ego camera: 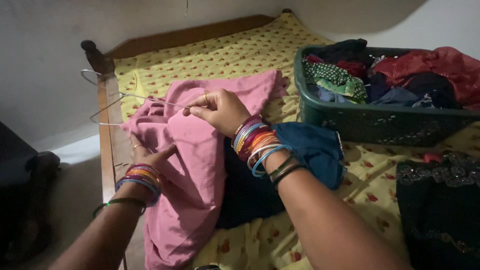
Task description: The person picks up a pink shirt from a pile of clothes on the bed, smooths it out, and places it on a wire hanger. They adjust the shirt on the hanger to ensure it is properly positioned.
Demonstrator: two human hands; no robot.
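A pink garment [195, 165] lies spread over the left part of the bed and hangs over its edge. My right hand [220, 110] pinches the end of a thin metal wire hanger [107, 97] above the garment; the hanger sticks out past the bed's left edge. My left hand [152, 157] rests flat on the pink cloth near the bed's side rail. Both wrists carry many coloured bangles.
A dark green plastic basket [360, 122] full of mixed clothes stands at the back right. A blue cloth [312, 147] and a dark cloth [247, 197] lie under my right forearm. A black embroidered garment [440, 200] lies at the right. The wooden bed frame [107, 145] borders the floor at left.
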